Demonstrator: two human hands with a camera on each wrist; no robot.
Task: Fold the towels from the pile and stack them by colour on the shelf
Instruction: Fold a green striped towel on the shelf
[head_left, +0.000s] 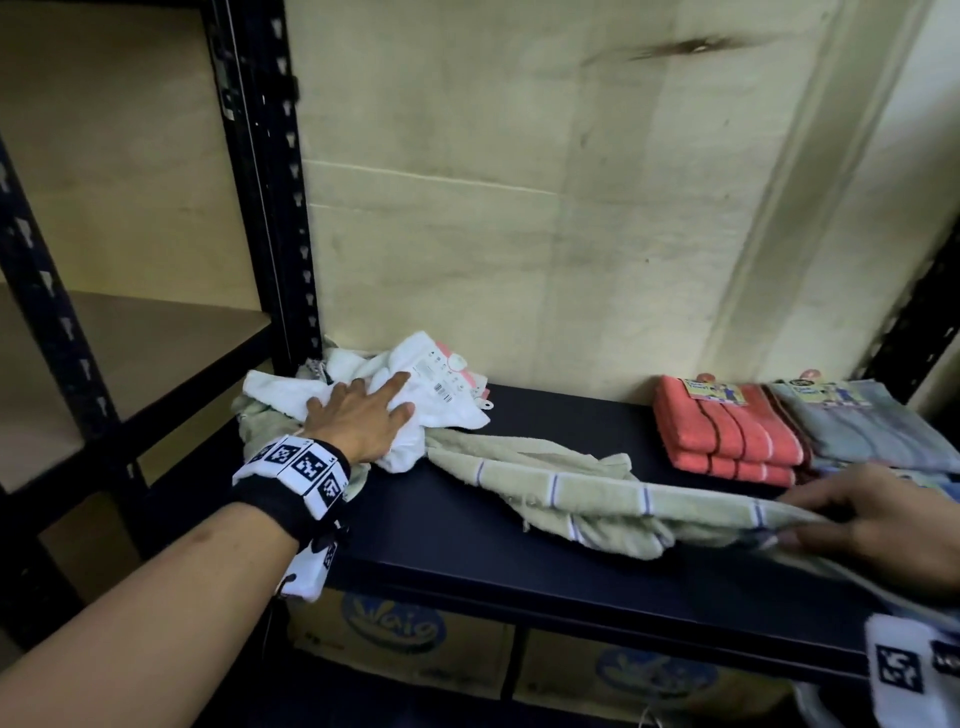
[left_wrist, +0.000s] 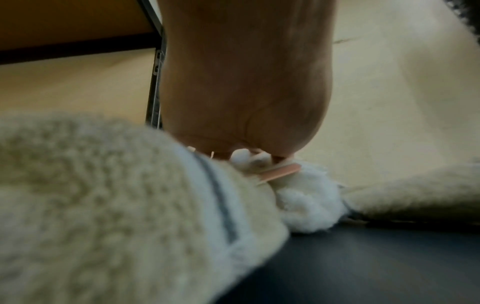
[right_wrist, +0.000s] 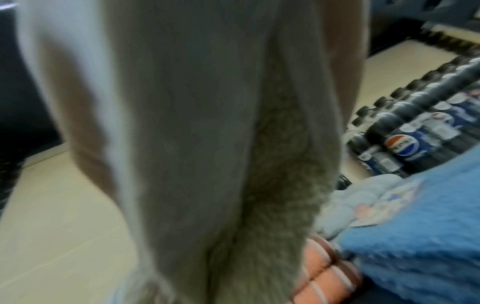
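Observation:
A pile of crumpled white towels (head_left: 436, 395) with paper tags lies at the back left of the black shelf (head_left: 519, 561). My left hand (head_left: 363, 415) lies flat on it, fingers straight, pressing the white towel (left_wrist: 306, 207) down. A pale green towel (head_left: 587, 488) with thin blue stripes stretches from under the pile to the right. My right hand (head_left: 857, 525) pinches its right end, and the cloth (right_wrist: 197, 144) fills the right wrist view. Folded coral towels (head_left: 727, 431) and folded light blue towels (head_left: 872, 426) are stacked at the right.
Black slotted uprights (head_left: 265, 182) stand at the left, with wooden shelves (head_left: 130, 338) beyond. Cardboard boxes (head_left: 395, 639) sit under the shelf. A plywood back panel (head_left: 519, 182) closes the rear. Packs of cola bottles (right_wrist: 415, 133) show in the right wrist view.

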